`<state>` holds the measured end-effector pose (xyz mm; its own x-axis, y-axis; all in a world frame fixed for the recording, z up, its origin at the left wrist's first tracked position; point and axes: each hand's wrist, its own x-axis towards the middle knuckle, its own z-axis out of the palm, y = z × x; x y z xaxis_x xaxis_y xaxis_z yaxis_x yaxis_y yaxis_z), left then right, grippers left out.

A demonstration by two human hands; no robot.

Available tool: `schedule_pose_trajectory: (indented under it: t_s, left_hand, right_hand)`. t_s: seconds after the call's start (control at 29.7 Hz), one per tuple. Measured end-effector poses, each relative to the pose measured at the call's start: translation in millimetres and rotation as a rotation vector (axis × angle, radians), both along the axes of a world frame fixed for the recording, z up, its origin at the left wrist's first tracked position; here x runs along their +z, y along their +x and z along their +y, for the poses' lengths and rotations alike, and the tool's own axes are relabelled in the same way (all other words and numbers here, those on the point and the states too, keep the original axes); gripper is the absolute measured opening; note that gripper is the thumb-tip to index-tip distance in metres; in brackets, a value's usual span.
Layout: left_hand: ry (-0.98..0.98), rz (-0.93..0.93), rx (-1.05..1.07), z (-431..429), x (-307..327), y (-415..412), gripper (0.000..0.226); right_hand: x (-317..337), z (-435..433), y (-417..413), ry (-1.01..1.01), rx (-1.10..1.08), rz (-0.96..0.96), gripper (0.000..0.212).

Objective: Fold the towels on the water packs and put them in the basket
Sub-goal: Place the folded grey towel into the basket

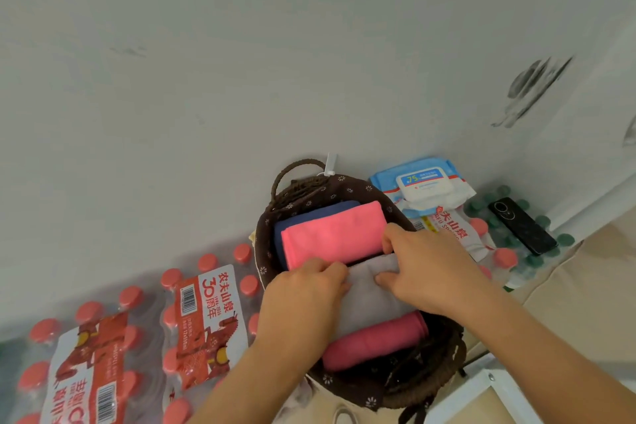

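Observation:
A dark wicker basket (444, 375) with a brown flowered lining stands on the water packs (144, 337). Inside lie a folded pink towel (334, 234) over a navy towel (309, 213) at the far end, a folded grey towel (371, 303) in the middle and a darker pink towel (375, 341) at the near end. My left hand (306, 293) and my right hand (423, 262) both grip the grey towel's far edge inside the basket, fingers curled over it.
Shrink-wrapped packs of red-capped bottles lie left of the basket. A blue pack of wet wipes (423, 182) and a black phone (523, 225) lie to the right on green-capped bottles. A white wall stands right behind. A white frame (481, 385) is at lower right.

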<state>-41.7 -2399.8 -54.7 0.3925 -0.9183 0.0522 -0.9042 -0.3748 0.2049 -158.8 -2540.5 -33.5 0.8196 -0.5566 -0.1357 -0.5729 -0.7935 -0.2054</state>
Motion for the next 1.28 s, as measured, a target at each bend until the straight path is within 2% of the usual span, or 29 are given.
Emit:
schedule_pose_trajectory:
  t_s: [0.13,0.17,0.27,0.34,0.4,0.5,0.64,0.84,1.01,1.08,1.18,1.28]
  left_hand:
    - [-0.141,-0.201,-0.086,5,3,-5,0.011]
    - [-0.143,-0.207,-0.117,4,3,-8,0.018]
    - [0.06,-0.165,-0.141,-6,-6,-10,0.063]
    - [0.154,-0.151,-0.104,-11,-13,-7,0.076]
    - [0.21,-0.12,-0.098,-11,-20,-2,0.078]
    - [0.271,-0.09,-0.101,-12,-26,2,0.08]
    - [0.356,-0.107,-0.157,-20,-25,3,0.083]
    - [0.413,-0.078,-0.198,-20,-20,7,0.085]
    - [0.432,-0.126,-0.171,-21,-24,8,0.082]
    - [0.424,-0.096,-0.159,-23,-22,8,0.088]
    - [0.381,-0.047,-0.143,-23,-11,6,0.092]
    - [0.274,-0.051,-0.13,-19,-2,4,0.085]
  right_hand:
    - [-4,2,-3,-0.081,0.012,-0.036,0.034]
    - [-5,2,-4,-0.095,0.006,-0.044,0.036]
    - [-11,1,-3,-0.245,0.006,-0.11,0.048]
    - [-12,0,-4,-0.324,0.022,-0.174,0.054]
    - [-17,-3,-4,-0.321,0.132,-0.176,0.056]
    - [-30,-12,-6,-0.313,0.282,-0.076,0.06]
    - [-47,-21,-6,-0.296,0.298,0.045,0.063]
    - [-54,-18,0,-0.322,0.272,0.007,0.064]
    - [-46,-16,3,-0.25,0.287,0.055,0.062]
    - [-38,-23,1,-0.164,0.327,-0.001,0.065]
    - [-28,-27,-10,0.038,0.269,-0.162,0.071]
    - [-24,-19,-22,0.093,0.19,-0.331,0.056]
